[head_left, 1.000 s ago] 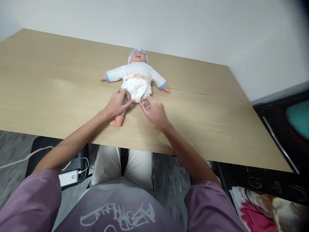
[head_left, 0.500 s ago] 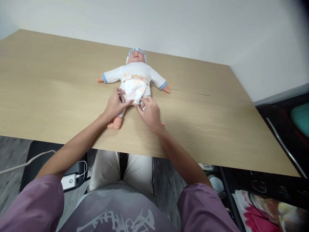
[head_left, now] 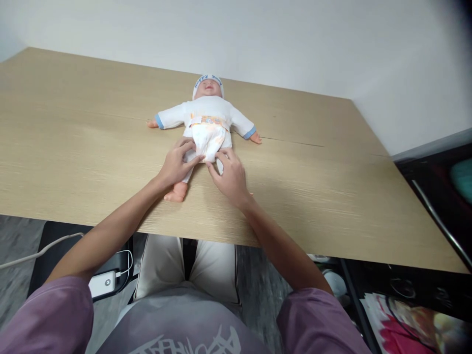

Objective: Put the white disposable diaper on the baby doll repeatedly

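A baby doll point(head_left: 208, 105) in a white suit with blue cuffs and a lettered cap lies on its back, arms spread, its feet toward me. Around its hips is a white diaper point(head_left: 208, 139) with an orange patterned waistband. My left hand point(head_left: 180, 160) is at the diaper's left leg edge, thumb and fingers pinching there. On the other side, my right hand point(head_left: 229, 174) pinches the right leg edge, its thumb near the crotch. Most of the doll's leg on the right is hidden behind my right hand.
The doll lies on a wooden table point(head_left: 92, 162) that runs back to a white wall point(head_left: 258, 39). Below its front edge at the left, a white charger point(head_left: 102, 283) with a cable rests on a black seat point(head_left: 55, 250). Dark shelving with a colourful bag point(head_left: 401, 324) stands at the lower right.
Both hands stay at the diaper's leg edges, with small finger shifts. The left fingers sit slightly more inward over the diaper's side. The view has tilted a little.
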Available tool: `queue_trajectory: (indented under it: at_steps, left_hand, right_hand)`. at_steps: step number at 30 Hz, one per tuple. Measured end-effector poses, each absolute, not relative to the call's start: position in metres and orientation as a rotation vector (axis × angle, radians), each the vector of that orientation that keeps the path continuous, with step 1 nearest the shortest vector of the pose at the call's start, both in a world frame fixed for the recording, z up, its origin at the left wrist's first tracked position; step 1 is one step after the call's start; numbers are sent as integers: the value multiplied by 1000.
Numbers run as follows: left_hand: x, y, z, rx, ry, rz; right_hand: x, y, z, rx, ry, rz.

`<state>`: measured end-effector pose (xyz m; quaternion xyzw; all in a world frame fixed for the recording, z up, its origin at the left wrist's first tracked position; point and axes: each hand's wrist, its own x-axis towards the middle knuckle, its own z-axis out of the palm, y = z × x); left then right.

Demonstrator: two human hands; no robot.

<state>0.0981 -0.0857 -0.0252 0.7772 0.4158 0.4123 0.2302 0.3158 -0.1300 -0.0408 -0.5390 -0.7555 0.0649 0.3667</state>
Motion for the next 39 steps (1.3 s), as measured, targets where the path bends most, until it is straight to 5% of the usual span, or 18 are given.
queue_trajectory:
  at_steps: [8,17,26,39]
  left_hand:
    - [96,-81,-30,2162,1186,1016]
    - [97,-61,-61,1659,1144,1265]
    - [94,-85,-30,1738,1335,1085]
    - [94,-79,-20,1167,984,981]
  right_hand:
    - [313,-127,-45,-1481,-1919,266]
    - [321,-126,-32,-1451,-1535,489]
    - [324,-127,-26,-1543,-1718,381]
    - [322,-126,-32,-1483,-1573,569]
